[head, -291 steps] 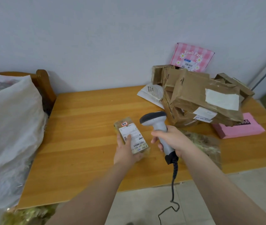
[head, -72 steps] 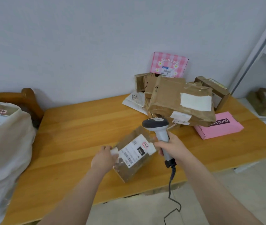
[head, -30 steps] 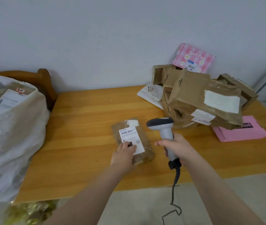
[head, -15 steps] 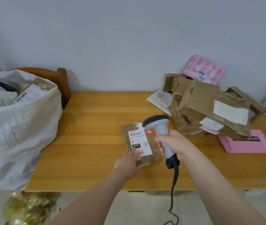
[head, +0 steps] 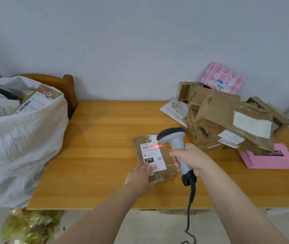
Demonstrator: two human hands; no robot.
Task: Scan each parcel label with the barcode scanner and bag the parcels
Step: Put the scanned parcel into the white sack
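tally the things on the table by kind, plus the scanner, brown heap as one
pink boxes: 2
white mailer: 1
brown parcel, being scanned: 1
brown heap: 1
scanner: 1
total: 6

Open tabletop (head: 101, 141) runs from the sack (head: 20, 141) on the left to the parcel (head: 168, 173) at centre; passage is free there. Right of the parcel, the scanner (head: 177, 143) stands near the box pile (head: 228, 117), leaving a narrow gap. A pink box (head: 272, 161) blocks the right end.
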